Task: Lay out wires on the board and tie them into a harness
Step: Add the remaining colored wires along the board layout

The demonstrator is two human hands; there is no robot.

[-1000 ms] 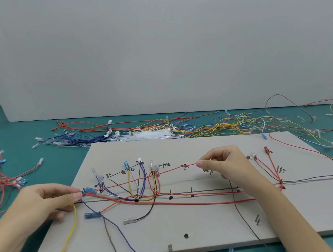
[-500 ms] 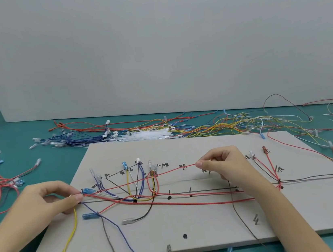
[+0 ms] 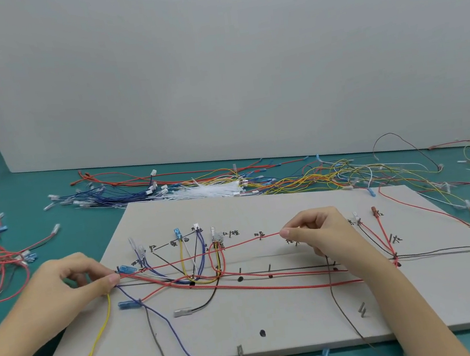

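Markings: lying handwritten in black beside the pegs on the board [image 3: 276, 321]; strokes too small to read, only short ticks, dots and one long drawn line making out clearly.
Left hand [image 3: 71, 284]: pinching one end of the red wire [image 3: 208, 253] between thumb and forefinger at the board's left edge, just beside a blue connector [image 3: 127, 269]; other fingers curling under.
Right hand [image 3: 322, 235]: pinching the same red wire at its other end, fingers curling, hovering over the board's upper middle.
Red wire: stretching taut and nearly straight between the two hands, rising slightly toward the right, crossing above the wires already laid.
Laid wires: running along the drawn line as a loose bundle of red, blue, yellow and dark strands; yellow wire [image 3: 100, 342] and blue wire [image 3: 170, 332] trailing off the near edge.
Board: lying flat on the teal table [image 3: 56, 240]; pale grey, matte, rectangular.
Spare wires [image 3: 302, 178]: lying in tangled heaps behind the board.
Cable ties [image 3: 208, 190]: lying as a white, thin, bristly bunch at the board's far edge.
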